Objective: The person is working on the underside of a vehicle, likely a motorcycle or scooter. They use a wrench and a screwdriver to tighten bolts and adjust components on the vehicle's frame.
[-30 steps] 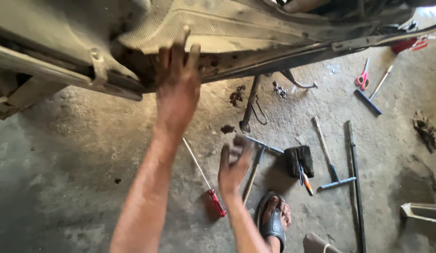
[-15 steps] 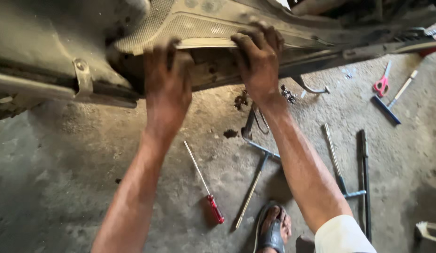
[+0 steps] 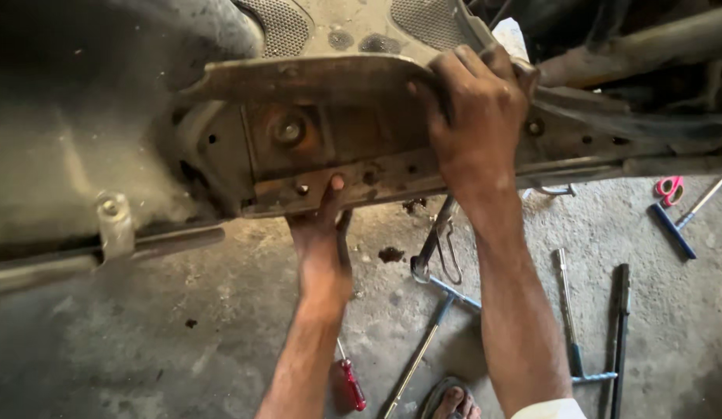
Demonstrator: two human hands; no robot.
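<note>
Right hand (image 3: 473, 116) wrapped over the top edge of the rusty metal panel (image 3: 330, 147), fingers curled tight on it; left hand (image 3: 322, 233) pushes up under the panel's lower lip, thumb on the flange, whether its other fingers grip I can't tell. Risk: corroded edge may cut or slip loose, dropping onto the sandalled foot (image 3: 452, 401); little room overhead, floor below cluttered with a red-handled screwdriver (image 3: 350, 382) and T-wrench (image 3: 431, 334).

The right hand (image 3: 477, 116) grips the top edge of a rusty, dusty metal underbody panel (image 3: 330, 132); the left hand (image 3: 324, 233) reaches beneath it. A red-handled screwdriver (image 3: 350, 382) lies on the grey concrete floor (image 3: 182, 341).
</note>
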